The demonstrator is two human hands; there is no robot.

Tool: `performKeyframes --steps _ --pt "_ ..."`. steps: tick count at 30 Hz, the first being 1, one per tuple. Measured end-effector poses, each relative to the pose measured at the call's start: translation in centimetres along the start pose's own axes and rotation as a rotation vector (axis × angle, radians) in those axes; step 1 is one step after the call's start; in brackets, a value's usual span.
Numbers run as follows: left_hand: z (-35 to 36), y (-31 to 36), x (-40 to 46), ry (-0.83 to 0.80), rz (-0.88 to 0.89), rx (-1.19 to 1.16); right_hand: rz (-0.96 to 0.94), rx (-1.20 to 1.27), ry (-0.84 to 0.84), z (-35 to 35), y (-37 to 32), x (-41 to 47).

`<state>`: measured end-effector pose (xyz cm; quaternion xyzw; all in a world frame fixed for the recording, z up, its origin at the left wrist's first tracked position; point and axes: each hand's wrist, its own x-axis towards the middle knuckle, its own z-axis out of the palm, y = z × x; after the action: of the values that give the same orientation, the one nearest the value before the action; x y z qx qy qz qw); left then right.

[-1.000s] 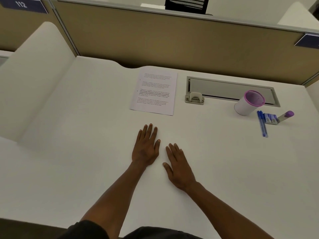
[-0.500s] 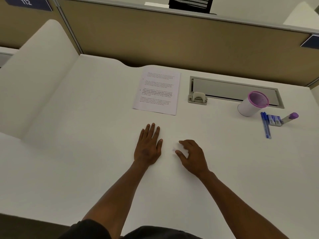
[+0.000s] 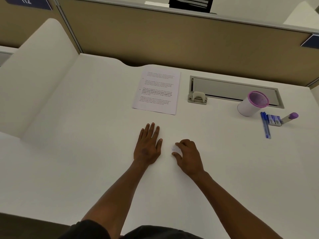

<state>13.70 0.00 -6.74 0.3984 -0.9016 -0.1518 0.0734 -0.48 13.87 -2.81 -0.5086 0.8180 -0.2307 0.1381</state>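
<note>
Right hand (image 3: 189, 156) curls round a small white piece (image 3: 176, 150), faintly speckled, pinching it low on the desk (image 3: 86, 152); left hand (image 3: 148, 147) lies flat, relaxed, just beside.

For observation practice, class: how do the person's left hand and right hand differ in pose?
The left hand lies flat, fingers straight; the right hand has curled fingers. The left hand holds nothing; the right hand grips a small white thing. The left hand lies nearer the printed sheet than the right hand. Both rest on the white desk.
</note>
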Motion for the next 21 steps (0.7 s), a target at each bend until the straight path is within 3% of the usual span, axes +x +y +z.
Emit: performKeyframes --steps 6,13,21 --pt "0.1 -0.1 0.0 0.012 0.006 -0.001 0.045 -0.072 -0.02 1.4 -1.1 -0.4" --pt "0.1 -0.1 0.1 0.011 0.004 -0.009 0.009 0.018 0.022 0.6 -1.0 1.5" --pt "0.2 -0.2 0.1 0.014 0.004 -0.021 -0.316 -0.221 -0.076 0.7 -0.3 -0.2"
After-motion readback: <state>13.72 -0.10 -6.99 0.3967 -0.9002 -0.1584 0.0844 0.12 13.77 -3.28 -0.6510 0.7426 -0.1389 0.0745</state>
